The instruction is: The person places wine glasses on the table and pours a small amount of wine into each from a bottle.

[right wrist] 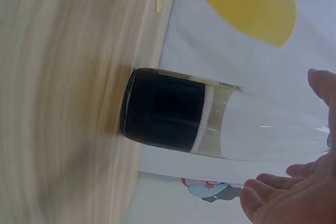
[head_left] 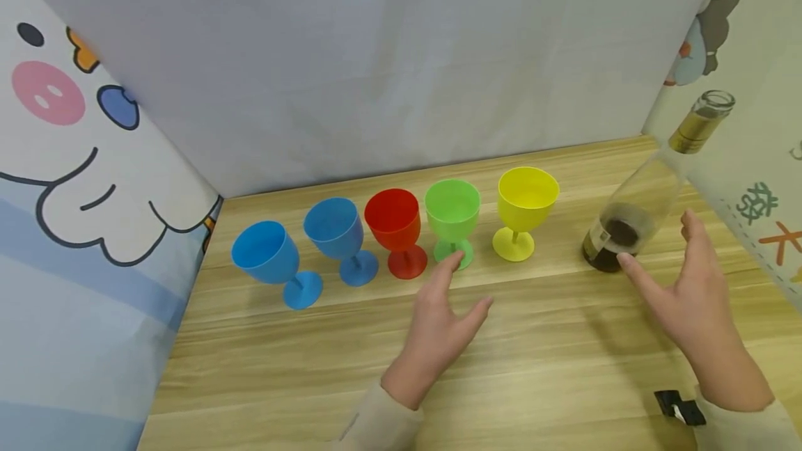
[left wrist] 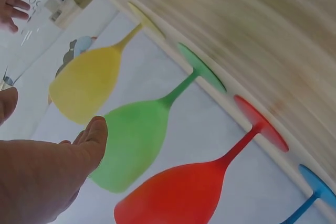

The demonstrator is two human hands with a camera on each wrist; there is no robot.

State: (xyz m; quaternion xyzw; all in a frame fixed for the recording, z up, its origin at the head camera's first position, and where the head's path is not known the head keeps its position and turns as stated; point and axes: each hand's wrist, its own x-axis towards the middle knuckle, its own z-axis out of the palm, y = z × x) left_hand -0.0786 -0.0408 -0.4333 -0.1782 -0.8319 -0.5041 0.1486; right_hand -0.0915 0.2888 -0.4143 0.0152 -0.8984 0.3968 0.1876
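Note:
My left hand (head_left: pixel 438 326) hovers over the wooden table with fingers and thumb spread apart. Its fingertips overlap the foot of the green goblet (head_left: pixel 452 211) in the head view. My right hand (head_left: pixel 692 298), thumb and fingers parted, is beside a clear glass bottle (head_left: pixel 651 186) with a gold-banded neck. Dark liquid fills the bottle's lower part, with foam at its surface in the right wrist view. The bottle stands upright and uncapped. To its left are a yellow goblet (head_left: pixel 528 204), then the green one, a red goblet (head_left: pixel 393 221) and two blue goblets (head_left: pixel 335 228), all upright in a row.
A pale cloth backdrop (head_left: pixel 407 68) rises behind the table (head_left: pixel 301 381). Cartoon-printed panels flank it, one on the left (head_left: pixel 69 193) and one on the right (head_left: pixel 752 124). A small black strap piece (head_left: pixel 679 408) is at my right sleeve.

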